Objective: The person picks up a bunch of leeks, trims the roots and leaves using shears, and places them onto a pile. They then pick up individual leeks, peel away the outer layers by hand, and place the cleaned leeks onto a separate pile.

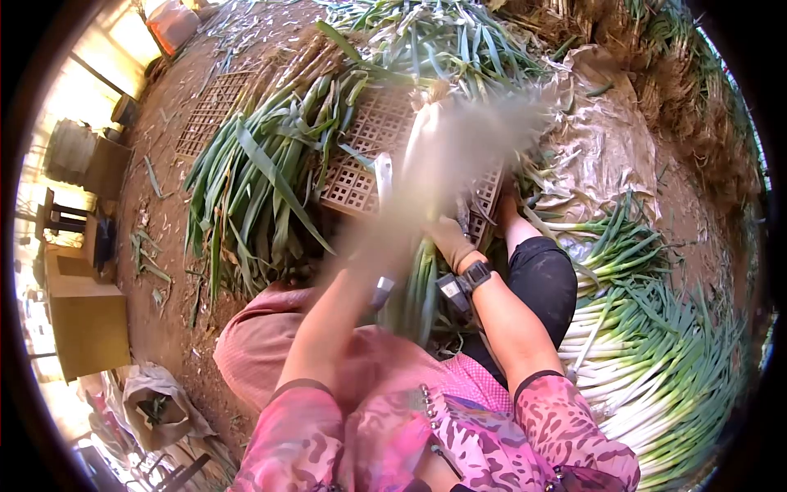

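Note:
In the head view, my gloved right hand (451,243) wraps round a leek (422,135) in front of my lap. The leek's white stalk and roots point away from me, and its green leaves hang toward my lap. My left hand (373,242) is smeared by motion beside it, so its fingers cannot be made out. A pale blur stretches across the stalk and hides part of it. Under the leek lies a plastic crate (381,115) with a grid of square holes. Another white stalk (384,176) rests against the crate.
Untrimmed leeks (262,176) are heaped on the left of the crate. Rows of cleaned leeks (648,353) lie on my right. Cut leaves (443,33) pile up at the far side. A plastic sheet (602,131), a cardboard box (86,307) and a sack (156,406) are around me.

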`<action>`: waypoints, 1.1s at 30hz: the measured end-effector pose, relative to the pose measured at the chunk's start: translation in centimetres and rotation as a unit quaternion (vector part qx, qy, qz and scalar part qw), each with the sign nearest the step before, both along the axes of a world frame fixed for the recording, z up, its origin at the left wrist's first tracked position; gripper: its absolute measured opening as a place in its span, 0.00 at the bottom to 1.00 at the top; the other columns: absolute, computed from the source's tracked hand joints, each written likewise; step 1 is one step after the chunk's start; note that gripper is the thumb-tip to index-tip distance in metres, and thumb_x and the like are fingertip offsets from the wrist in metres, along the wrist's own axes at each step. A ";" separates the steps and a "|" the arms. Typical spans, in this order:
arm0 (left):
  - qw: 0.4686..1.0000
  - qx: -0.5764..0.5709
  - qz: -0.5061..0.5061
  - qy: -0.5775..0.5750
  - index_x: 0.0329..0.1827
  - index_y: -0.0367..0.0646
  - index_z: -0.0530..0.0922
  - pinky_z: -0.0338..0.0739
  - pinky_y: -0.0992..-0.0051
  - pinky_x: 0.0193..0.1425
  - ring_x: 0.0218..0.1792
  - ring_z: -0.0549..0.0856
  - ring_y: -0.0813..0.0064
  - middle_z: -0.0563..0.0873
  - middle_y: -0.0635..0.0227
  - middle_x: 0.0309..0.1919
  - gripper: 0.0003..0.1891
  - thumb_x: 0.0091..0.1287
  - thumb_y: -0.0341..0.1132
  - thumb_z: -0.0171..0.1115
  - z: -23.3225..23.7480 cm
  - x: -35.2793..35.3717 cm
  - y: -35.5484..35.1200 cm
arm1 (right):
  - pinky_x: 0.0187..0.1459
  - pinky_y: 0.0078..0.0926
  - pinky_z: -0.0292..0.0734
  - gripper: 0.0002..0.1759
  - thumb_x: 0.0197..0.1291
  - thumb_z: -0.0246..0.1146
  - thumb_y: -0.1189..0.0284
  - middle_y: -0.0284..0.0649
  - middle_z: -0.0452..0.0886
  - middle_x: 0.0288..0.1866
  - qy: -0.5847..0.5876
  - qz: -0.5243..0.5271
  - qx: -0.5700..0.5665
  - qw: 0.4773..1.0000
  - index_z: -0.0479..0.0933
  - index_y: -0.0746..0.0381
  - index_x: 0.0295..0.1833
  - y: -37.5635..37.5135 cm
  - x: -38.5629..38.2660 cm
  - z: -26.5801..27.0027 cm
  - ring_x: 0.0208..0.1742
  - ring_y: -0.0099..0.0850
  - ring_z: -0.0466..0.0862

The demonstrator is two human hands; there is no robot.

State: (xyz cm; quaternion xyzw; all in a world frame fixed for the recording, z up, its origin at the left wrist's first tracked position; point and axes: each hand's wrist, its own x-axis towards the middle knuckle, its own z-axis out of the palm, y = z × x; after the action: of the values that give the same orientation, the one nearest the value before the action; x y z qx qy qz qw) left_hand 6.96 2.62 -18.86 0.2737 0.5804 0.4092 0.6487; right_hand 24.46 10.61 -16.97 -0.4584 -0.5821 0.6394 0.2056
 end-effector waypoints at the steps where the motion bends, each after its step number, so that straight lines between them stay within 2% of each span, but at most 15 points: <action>1: 0.994 -0.049 0.052 -0.080 0.58 0.41 0.82 0.78 0.76 0.42 0.36 0.82 0.78 0.86 0.69 0.38 0.18 0.64 0.29 0.66 1.6 -0.1 -0.5 | 0.45 0.25 0.78 0.22 0.64 0.68 0.59 0.41 0.87 0.41 0.030 0.015 -0.031 0.999 0.84 0.69 0.51 -0.3 0.4 0.6 0.41 0.26 0.84; 4: 0.996 0.029 0.079 -0.017 0.60 0.41 0.81 0.76 0.79 0.40 0.34 0.80 0.83 0.84 0.74 0.36 0.19 0.65 0.29 0.65 5.2 -0.5 -1.4 | 0.46 0.23 0.78 0.19 0.66 0.65 0.63 0.35 0.85 0.44 0.119 0.018 -0.045 0.992 0.82 0.66 0.55 -2.1 0.0 3.7 0.42 0.23 0.82; 6: 0.993 0.046 0.084 -0.072 0.64 0.41 0.78 0.77 0.81 0.44 0.38 0.81 0.84 0.84 0.75 0.41 0.22 0.66 0.29 0.65 6.6 -1.4 -2.4 | 0.45 0.22 0.77 0.18 0.68 0.63 0.64 0.33 0.85 0.45 0.164 0.007 -0.090 0.982 0.81 0.65 0.57 -2.5 -0.9 5.6 0.42 0.21 0.82; 8: 0.994 0.071 0.065 -0.045 0.67 0.41 0.76 0.77 0.81 0.46 0.40 0.81 0.84 0.84 0.74 0.44 0.23 0.67 0.29 0.64 12.1 -1.1 -3.7 | 0.45 0.22 0.77 0.18 0.68 0.63 0.64 0.33 0.84 0.44 0.203 0.004 -0.091 0.975 0.81 0.65 0.56 -3.3 -0.9 9.0 0.41 0.20 0.81; 12: 0.990 0.113 0.029 -0.076 0.68 0.38 0.75 0.80 0.77 0.53 0.48 0.84 0.80 0.85 0.69 0.52 0.23 0.70 0.32 0.64 15.2 -1.7 -6.1 | 0.44 0.21 0.77 0.17 0.68 0.62 0.65 0.33 0.84 0.42 0.155 0.096 -0.037 0.982 0.81 0.64 0.56 -6.2 -0.6 15.2 0.40 0.20 0.81; 13: 0.991 0.070 0.035 -0.110 0.67 0.36 0.76 0.80 0.76 0.57 0.52 0.84 0.78 0.86 0.67 0.55 0.23 0.70 0.34 0.66 16.2 -2.3 -6.5 | 0.46 0.24 0.78 0.18 0.68 0.61 0.65 0.35 0.84 0.43 0.083 0.141 0.064 0.985 0.80 0.65 0.56 -6.6 -0.8 16.4 0.41 0.24 0.82; 15: 0.991 0.090 0.043 -0.085 0.66 0.36 0.77 0.80 0.76 0.58 0.52 0.84 0.78 0.86 0.68 0.54 0.23 0.70 0.34 0.66 17.1 -2.2 -7.7 | 0.48 0.26 0.79 0.19 0.68 0.62 0.64 0.36 0.85 0.43 0.098 0.135 0.123 0.978 0.80 0.65 0.57 -6.6 -1.3 16.1 0.43 0.27 0.83; 18: 0.994 0.097 0.019 -0.049 0.68 0.36 0.75 0.80 0.75 0.58 0.52 0.84 0.78 0.86 0.67 0.55 0.24 0.70 0.34 0.65 19.8 -2.2 -9.2 | 0.52 0.29 0.80 0.22 0.70 0.62 0.60 0.37 0.85 0.47 0.148 0.130 0.415 0.888 0.79 0.65 0.59 -5.0 -2.5 15.0 0.46 0.29 0.84; 21: 0.987 0.126 0.063 -0.076 0.72 0.36 0.72 0.79 0.74 0.60 0.54 0.84 0.76 0.85 0.66 0.56 0.27 0.71 0.35 0.64 21.4 -1.5 -9.9 | 0.48 0.25 0.82 0.23 0.72 0.62 0.58 0.37 0.85 0.50 0.186 0.092 0.165 0.964 0.78 0.64 0.61 -5.7 -3.5 17.4 0.45 0.25 0.85; 24: 0.987 0.097 0.069 -0.109 0.72 0.36 0.71 0.78 0.73 0.62 0.56 0.83 0.75 0.84 0.66 0.59 0.27 0.72 0.37 0.62 20.9 -2.6 -9.7 | 0.44 0.22 0.82 0.24 0.72 0.62 0.57 0.38 0.85 0.51 0.181 -0.019 -0.039 0.983 0.77 0.64 0.63 -6.6 -5.0 17.7 0.43 0.22 0.85; 25: 0.985 0.131 0.052 -0.099 0.74 0.36 0.68 0.77 0.73 0.63 0.58 0.81 0.75 0.82 0.65 0.61 0.32 0.73 0.46 0.64 19.8 -3.2 -9.4 | 0.48 0.24 0.82 0.28 0.74 0.59 0.55 0.41 0.84 0.51 0.154 -0.012 0.000 0.988 0.75 0.66 0.67 -7.1 -5.5 19.1 0.46 0.27 0.85; 27: 0.979 0.186 0.040 -0.067 0.74 0.36 0.67 0.78 0.74 0.62 0.58 0.81 0.76 0.81 0.66 0.61 0.37 0.71 0.52 0.67 18.5 -3.8 -9.3 | 0.55 0.29 0.80 0.29 0.76 0.56 0.55 0.46 0.83 0.52 0.158 -0.002 0.221 0.962 0.74 0.69 0.68 -9.2 -7.7 17.3 0.51 0.33 0.84; 29: 0.972 0.217 0.029 -0.082 0.74 0.37 0.65 0.78 0.75 0.60 0.55 0.81 0.77 0.80 0.67 0.60 0.44 0.65 0.59 0.72 20.0 -4.1 -8.9 | 0.66 0.35 0.72 0.33 0.78 0.53 0.53 0.54 0.81 0.58 0.129 0.083 0.211 0.965 0.69 0.73 0.71 -9.5 -7.1 17.4 0.61 0.41 0.80; 32: 0.981 0.193 0.010 -0.017 0.69 0.37 0.71 0.80 0.75 0.54 0.50 0.82 0.78 0.83 0.68 0.54 0.37 0.65 0.50 0.74 23.2 -4.9 -9.6 | 0.74 0.37 0.65 0.36 0.78 0.51 0.52 0.60 0.78 0.63 0.140 0.180 0.266 0.937 0.64 0.76 0.73 -9.3 -6.7 18.3 0.69 0.46 0.76; 33: 0.983 0.183 0.006 0.009 0.67 0.37 0.73 0.80 0.75 0.53 0.49 0.83 0.79 0.84 0.68 0.52 0.33 0.65 0.47 0.74 23.1 -5.4 -9.7 | 0.75 0.38 0.63 0.39 0.75 0.57 0.53 0.62 0.75 0.67 0.100 0.194 0.299 0.929 0.59 0.76 0.75 -8.0 -6.3 19.2 0.73 0.49 0.72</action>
State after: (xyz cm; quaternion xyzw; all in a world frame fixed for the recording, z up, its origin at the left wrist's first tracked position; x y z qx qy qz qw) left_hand 1.52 -7.10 4.23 0.3880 0.5031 0.5098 0.5801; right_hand 18.21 2.62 2.23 -0.1872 -0.8004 0.5054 0.2625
